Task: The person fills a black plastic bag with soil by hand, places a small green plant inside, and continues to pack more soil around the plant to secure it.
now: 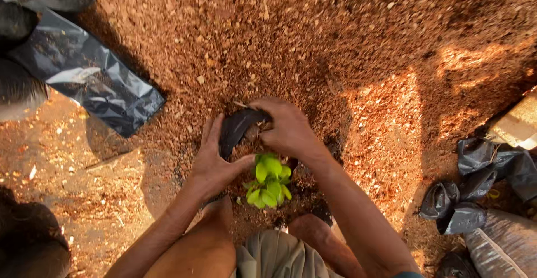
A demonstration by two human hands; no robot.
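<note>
Left hand: the left hand (211,163) is spread open, fingers pointing up, palm pressed against the side of the black bag (238,128), thumb reaching toward the seedling (269,180).
Right hand: the right hand (286,127) is curled over the bag's top edge, fingers closed on the black plastic and pinching the rim.
Bag: small, dark, sitting in the soil heap (313,37) between both hands, its mouth pulled open; what's inside I cannot tell.
Seedling: bright yellow-green leaves, upright, just below the bag and just beside the left thumb, right in front of the knees (215,222).
Ground: reddish, crumbly soil piled across the upper half, flatter bare earth toward the lower left.
Left edge: an empty flat black bag (89,74) lies on the heap's slope, well apart from the hands.
Right edge: a cluster of crumpled black bags (475,185) near the lower right corner.
</note>
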